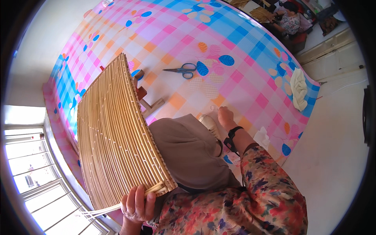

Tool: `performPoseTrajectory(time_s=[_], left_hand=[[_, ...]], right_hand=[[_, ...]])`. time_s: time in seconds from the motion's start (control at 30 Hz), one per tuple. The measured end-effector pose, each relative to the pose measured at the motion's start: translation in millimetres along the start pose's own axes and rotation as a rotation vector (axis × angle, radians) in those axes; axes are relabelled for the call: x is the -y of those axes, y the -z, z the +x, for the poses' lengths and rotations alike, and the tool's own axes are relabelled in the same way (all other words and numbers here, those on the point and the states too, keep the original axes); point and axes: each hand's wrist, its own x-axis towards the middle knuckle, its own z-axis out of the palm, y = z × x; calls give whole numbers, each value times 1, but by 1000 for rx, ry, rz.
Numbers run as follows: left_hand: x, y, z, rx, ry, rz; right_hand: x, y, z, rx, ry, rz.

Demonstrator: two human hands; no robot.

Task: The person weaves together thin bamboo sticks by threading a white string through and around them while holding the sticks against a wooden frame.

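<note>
A woven mat of straw-coloured reeds (111, 133) slants across my lap, partly over a wooden frame (152, 105). My left hand (138, 203) grips its lower edge, where pale loose strands (100, 212) trail leftward. My right hand (226, 117) is low beside my shoe (207, 125), over the checked, leaf-patterned plastic sheet (250, 78), fingers curled near a small pale translucent thing; I cannot make out what they hold. Blue-handled scissors (184, 70) lie on the sheet beyond the mat. My legs in grey-brown trousers (188, 152) are beside the mat.
A white cloth (299, 89) lies at the sheet's right edge, and crumpled white pieces (261, 137) by my right forearm. A co-worker (290, 21) sits at the top right among straw. A barred window (31, 164) and white wall (39, 47) are on the left.
</note>
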Motion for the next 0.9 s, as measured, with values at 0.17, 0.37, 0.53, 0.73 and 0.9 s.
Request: performPoseTrajectory(time_s=[0.17, 0.37, 0.53, 0.73, 0.9], left_hand=[[4, -4, 4, -38, -35, -29], [5, 0, 9, -36, 21, 34], [8, 4, 24, -67, 41, -32], [28, 35, 49, -103, 125, -19], [31, 42, 55, -145, 170, -110]], right_hand=[[-5, 15, -7, 81, -30, 373], [20, 112, -9, 209, -75, 1158], [71, 219, -50, 119, 182, 1373], [132, 275, -140, 240, 443, 1493], [167, 280, -169, 301, 734, 1466]])
